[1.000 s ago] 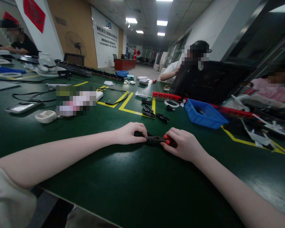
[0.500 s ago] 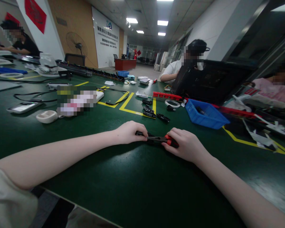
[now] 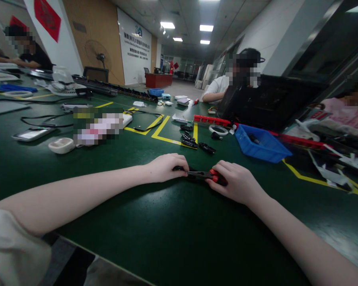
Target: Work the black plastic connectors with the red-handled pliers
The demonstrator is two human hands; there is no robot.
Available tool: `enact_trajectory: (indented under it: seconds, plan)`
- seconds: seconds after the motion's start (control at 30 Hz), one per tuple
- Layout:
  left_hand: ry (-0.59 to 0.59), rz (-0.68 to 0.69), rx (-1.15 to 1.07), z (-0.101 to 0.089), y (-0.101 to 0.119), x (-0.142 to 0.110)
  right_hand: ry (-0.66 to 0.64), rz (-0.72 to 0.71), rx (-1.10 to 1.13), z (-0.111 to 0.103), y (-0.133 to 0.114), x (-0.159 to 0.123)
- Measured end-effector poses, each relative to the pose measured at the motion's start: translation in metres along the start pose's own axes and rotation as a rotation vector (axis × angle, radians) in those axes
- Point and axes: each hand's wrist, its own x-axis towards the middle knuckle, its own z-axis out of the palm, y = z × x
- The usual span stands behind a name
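My left hand rests on the green table with its fingers closed over a small black part. My right hand grips the red and black handles of a pair of pliers. The pliers' thin metal jaws point left and meet the black part at my left fingertips. Both forearms lie low over the table.
Several small black parts lie on yellow floor-tape lines behind my hands. A blue bin, a tape ring and a red strip sit to the right. A phone and a white dish lie left. Other people sit around the table.
Both hands and the pliers keep the same hold. The view has shifted slightly, so everything sits a little further right in the frame.
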Motion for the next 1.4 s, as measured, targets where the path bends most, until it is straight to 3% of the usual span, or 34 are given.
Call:
enact_trajectory:
  seconds: [0.3,0.57,1.4]
  plan:
    - [0.051,0.022,-0.075,0.001,0.0,-0.004,-0.02,-0.007,0.015,-0.001,0.0,0.001]
    - [-0.061,0.046,-0.026,-0.011,0.003,-0.007,-0.032,0.007,0.029,0.001,0.001,-0.001]
    - [-0.033,0.105,-0.117,-0.005,-0.01,-0.005,-0.029,0.03,0.015,0.003,-0.003,0.001]
